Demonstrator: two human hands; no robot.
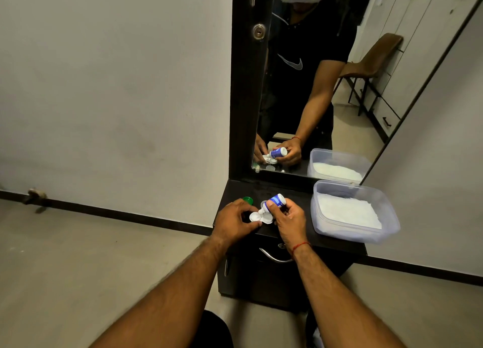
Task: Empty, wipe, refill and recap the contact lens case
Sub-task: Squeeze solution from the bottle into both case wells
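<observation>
Here the right hand [287, 217] holds a small blue-and-white bottle [274, 201] tipped down to the left, its white nozzle pointing into the left well of the white lens case [257, 217]. The fingers are wrapped round the bottle's body, thumb on the near side. The left hand [235, 223] is closed on the left end of the case — thumb and fingertips pinching its edge — and holds it just above, or on, the dark dresser top [287, 232]; which of the two cannot be told. Both wells of the case are uncovered. A green cap [247, 200] lies on the dresser top just behind the left hand, partly hidden by the knuckles. Something small and pale sits behind the nozzle, too unclear to name.

To the right stands a clear plastic tub [355, 211] with white tissue folded inside, well apart from the hands. A red thread [300, 246] circles the right wrist. The mirror [313, 86] behind repeats the hands, bottle and tub.
</observation>
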